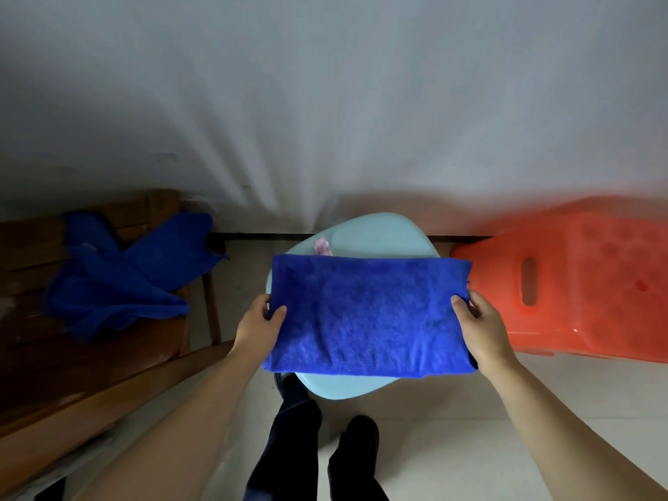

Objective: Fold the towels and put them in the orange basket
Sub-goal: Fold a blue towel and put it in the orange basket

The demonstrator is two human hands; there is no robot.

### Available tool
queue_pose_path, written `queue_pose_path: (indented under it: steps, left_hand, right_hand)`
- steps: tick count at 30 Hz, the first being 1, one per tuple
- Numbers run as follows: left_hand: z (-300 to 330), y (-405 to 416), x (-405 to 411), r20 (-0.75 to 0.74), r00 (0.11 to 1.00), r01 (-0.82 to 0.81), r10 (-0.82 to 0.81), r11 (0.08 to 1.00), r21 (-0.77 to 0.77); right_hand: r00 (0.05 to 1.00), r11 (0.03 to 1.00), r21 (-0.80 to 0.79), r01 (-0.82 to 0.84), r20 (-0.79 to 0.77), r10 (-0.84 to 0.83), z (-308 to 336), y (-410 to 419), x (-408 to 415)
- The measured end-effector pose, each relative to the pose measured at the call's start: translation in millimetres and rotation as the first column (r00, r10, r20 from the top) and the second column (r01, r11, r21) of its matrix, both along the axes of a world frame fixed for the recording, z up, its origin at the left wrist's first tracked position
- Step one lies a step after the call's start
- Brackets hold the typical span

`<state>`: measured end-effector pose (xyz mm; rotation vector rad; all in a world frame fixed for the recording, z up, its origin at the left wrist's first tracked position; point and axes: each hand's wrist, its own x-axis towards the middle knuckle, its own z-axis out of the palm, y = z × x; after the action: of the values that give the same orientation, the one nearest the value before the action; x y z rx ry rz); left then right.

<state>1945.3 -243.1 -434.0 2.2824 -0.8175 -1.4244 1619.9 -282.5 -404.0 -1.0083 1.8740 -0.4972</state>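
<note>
Towels are the whole business here, and from the head view the job looks somewhere in the middle. One blue towel (368, 320) lies as a neat folded rectangle across a pale blue stool (379, 231), covering most of the seat, so I judge it at least one fold in, perhaps with another fold to go before it is small enough to carry off. Over on the person's left a heap of blue towels (119, 276) sprawls unfolded on a wooden bench (90, 374), well apart from the stool — that work is not yet started. To the right stands the orange basket (571, 280), just beside the stool; it seems turned on its side or seen from the side, with a handle slot facing us, and I cannot tell whether anything is inside it. A small pink thing (322, 245) peeks out at the far edge of the folded towel, too blurred to name. As for the hands, the left hand (258, 329) grips the towel's left edge with its thumb lying on top of the cloth and the fingers tucked under, and the right hand (479, 325) does the same at the right edge — thumb over, fingers hidden beneath. Both forearms reach forward and slightly inward, level with each other, wrists straight, and the person's dark-clad feet stand on the pale floor below the stool.
</note>
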Motion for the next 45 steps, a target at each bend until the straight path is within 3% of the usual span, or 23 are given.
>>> queue_pose_path:
  steps: [4, 6, 9, 12, 14, 17, 21, 23, 25, 27, 30, 33, 37, 41, 45]
  left_hand:
    - [5.6, 1.7, 7.0, -0.011, 1.000, 0.023, -0.023, 1.000, 0.013]
    - [12.0, 0.4, 5.9, -0.145, 0.982, -0.109, 0.117, 0.992, 0.060]
    - [22.3, -2.7, 9.0, -0.357, 0.860, -0.316, 0.364, 0.930, 0.188]
    - [23.9, -3.1, 17.7, -0.490, 0.730, -0.408, 0.477, 0.879, 0.248]
    - [22.4, -4.3, 21.3, -0.515, 0.700, -0.407, 0.494, 0.870, 0.280]
    - [20.4, -8.1, 18.3, -0.467, 0.751, -0.374, 0.467, 0.884, 0.282]
    - [18.7, -14.8, 3.7, -0.248, 0.916, -0.280, 0.314, 0.946, 0.165]
    - [22.3, -16.0, -6.7, -0.131, 0.966, -0.206, 0.221, 0.971, 0.120]
    - [25.9, -14.5, -15.3, -0.041, 0.987, -0.150, 0.155, 0.983, 0.108]
    - [27.2, -13.4, -21.0, 0.013, 0.994, -0.107, 0.107, 0.989, 0.101]
    - [25.0, -13.8, -22.8, 0.058, 0.994, -0.095, 0.092, 0.994, 0.052]
    - [16.8, -10.7, -16.0, -0.042, 0.991, -0.130, 0.130, 0.991, 0.005]
    - [14.1, -6.9, -8.6, -0.261, 0.930, -0.249, 0.259, 0.966, 0.070]
    - [34.6, -11.9, -6.9, -0.416, 0.856, -0.310, 0.308, 0.949, 0.065]
    - [75.5, -24.9, -17.2, -0.493, 0.845, -0.242, 0.207, 0.970, -0.008]
  right_hand:
    - [0.980, 0.997, -0.066, -0.049, 0.191, 0.061, 35.2, -12.2, 58.4]
    - [0.976, 0.982, -0.096, -0.164, 0.130, 0.176, 45.1, -12.2, 97.7]
    - [0.939, 0.935, -0.109, -0.337, 0.033, 0.342, 42.2, -4.9, 156.7]
    - [0.887, 0.885, -0.069, -0.461, -0.014, 0.462, 22.4, 7.1, 207.0]
    - [0.835, 0.837, 0.017, -0.546, -0.072, 0.546, 7.1, 12.8, 229.0]
    - [0.741, 0.759, 0.123, -0.640, -0.164, 0.651, -7.7, 16.6, 241.4]
    - [0.669, 0.664, 0.114, -0.739, 0.001, 0.744, -2.4, 13.5, 229.2]
    - [0.730, 0.728, 0.058, -0.683, 0.017, 0.683, 2.5, 9.1, 208.7]
    - [0.882, 0.883, -0.012, -0.469, -0.061, 0.468, 4.2, 4.0, 182.4]
    - [0.959, 0.967, -0.056, -0.250, -0.150, 0.239, 2.4, -0.7, 153.8]
    - [0.987, 0.977, 0.152, -0.149, -0.031, 0.156, -5.1, 0.3, 129.2]
    - [0.983, 0.958, 0.221, -0.185, 0.048, 0.179, -14.4, 11.1, 130.6]
    - [0.979, 0.966, 0.255, -0.039, 0.202, -0.014, -19.5, 15.3, 137.1]
    - [0.804, 0.885, 0.452, 0.113, 0.482, -0.349, 6.1, 11.4, 127.7]
    - [0.719, 0.915, 0.379, 0.136, 0.598, -0.355, 48.1, 9.1, 103.6]
